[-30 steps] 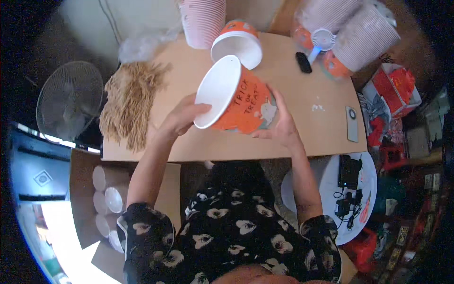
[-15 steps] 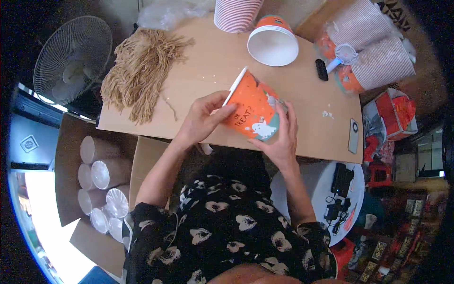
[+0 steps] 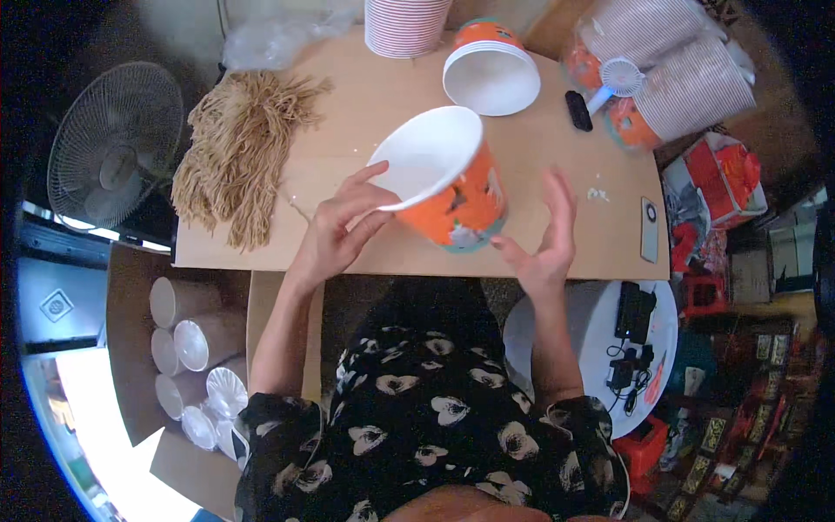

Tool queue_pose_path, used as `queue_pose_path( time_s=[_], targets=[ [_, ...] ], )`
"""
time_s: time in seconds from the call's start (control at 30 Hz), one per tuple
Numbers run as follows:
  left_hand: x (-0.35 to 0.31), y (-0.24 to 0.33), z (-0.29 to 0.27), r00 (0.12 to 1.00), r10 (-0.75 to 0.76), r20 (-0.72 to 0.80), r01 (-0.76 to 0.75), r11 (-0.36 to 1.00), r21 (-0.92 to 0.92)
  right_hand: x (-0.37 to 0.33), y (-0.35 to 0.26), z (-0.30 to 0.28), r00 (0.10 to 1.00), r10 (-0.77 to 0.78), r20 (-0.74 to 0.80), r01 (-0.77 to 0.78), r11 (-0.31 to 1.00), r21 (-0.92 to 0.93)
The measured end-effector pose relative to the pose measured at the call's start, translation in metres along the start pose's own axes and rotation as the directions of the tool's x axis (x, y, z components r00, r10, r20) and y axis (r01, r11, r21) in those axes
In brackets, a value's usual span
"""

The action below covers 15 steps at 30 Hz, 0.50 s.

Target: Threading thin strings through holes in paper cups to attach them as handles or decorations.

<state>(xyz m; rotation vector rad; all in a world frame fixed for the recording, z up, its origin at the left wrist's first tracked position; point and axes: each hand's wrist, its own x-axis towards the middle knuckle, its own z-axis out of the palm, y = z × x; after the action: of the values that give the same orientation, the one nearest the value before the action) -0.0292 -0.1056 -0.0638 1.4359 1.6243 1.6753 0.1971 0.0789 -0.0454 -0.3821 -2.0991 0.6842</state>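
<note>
An orange paper bucket with printed figures and a white inside is held up over the near part of the table, tilted so its mouth faces up and to the left. My left hand pinches its rim at the left, fingers inside and thumb outside. Just right of the bucket's base, my right hand is open, thumb and fingers apart, holding nothing. A second orange bucket lies on its side at the back, its white mouth facing me. A tall stack of cups stands beside it.
Tan cords lie in a heap on the cardboard-covered table. Bagged bucket stacks and a small handheld fan sit at the right. A carton of clear-lidded tubs is at lower left, a large fan behind.
The bucket has turned so its white inside now shows. My right hand has let go of it and moved right, while my left hand still grips the rim.
</note>
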Motion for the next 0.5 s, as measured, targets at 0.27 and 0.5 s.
queue_pose_path(
  time_s=[0.27, 0.5],
  targets=[
    [0.012, 0.034, -0.004, 0.946, 0.126, 0.300, -0.248, 0.876, 0.414, 0.016, 0.011, 0.002, 0.972, -0.085, 0.219, 0.075, 0.996, 0.052],
    [0.033, 0.007, -0.024, 0.968, -0.233, -0.094, 0.204, 0.947, -0.249, 0.016, 0.001, 0.026, 0.977, -0.120, 0.179, 0.087, 0.979, 0.184]
  ],
)
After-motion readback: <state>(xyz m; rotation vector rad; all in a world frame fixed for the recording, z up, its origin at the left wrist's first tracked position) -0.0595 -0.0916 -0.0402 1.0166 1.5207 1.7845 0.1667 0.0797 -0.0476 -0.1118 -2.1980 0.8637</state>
